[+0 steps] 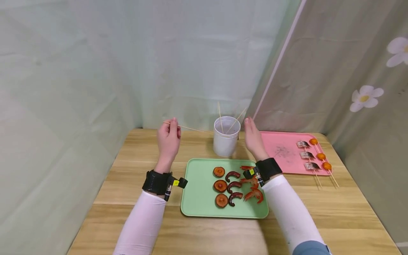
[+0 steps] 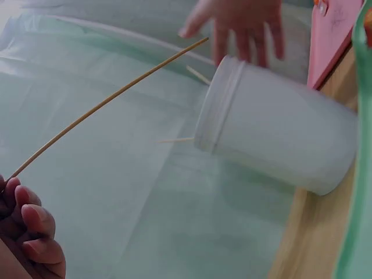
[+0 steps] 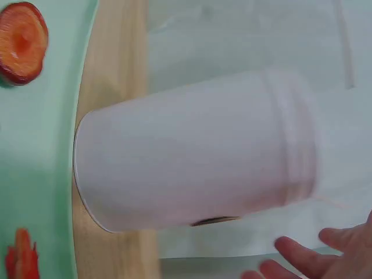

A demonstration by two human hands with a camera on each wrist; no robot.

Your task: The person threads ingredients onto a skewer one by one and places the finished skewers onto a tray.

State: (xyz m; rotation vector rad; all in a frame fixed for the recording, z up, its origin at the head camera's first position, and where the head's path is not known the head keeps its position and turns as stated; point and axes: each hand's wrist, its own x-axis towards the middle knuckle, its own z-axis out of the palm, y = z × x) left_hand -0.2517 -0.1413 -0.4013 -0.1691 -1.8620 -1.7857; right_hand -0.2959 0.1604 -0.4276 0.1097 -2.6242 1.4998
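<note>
My left hand [image 1: 169, 140] pinches a thin bamboo skewer [image 2: 116, 95], which reaches rightward toward a white plastic cup [image 1: 224, 145]. Two more skewers [image 1: 220, 117] lean out of the cup. Beside the cup's right side is my right hand [image 1: 254, 140], its fingers extended and holding nothing. Below both hands lies a green tray [image 1: 199, 191] bearing mushroom caps [image 1: 220, 186], curled dark-red tentacle pieces [image 1: 234, 185] and orange shrimp [image 1: 256, 194], partly covered by the right wrist strap.
To the right, a pink tray [image 1: 272, 141] carries skewered fish pieces [image 1: 307, 155] and orange balls [image 1: 321, 156]. Their sticks stick out past its front edge. Curtains [image 1: 191, 63] hang behind the wooden table [image 1: 121, 205] and along its sides.
</note>
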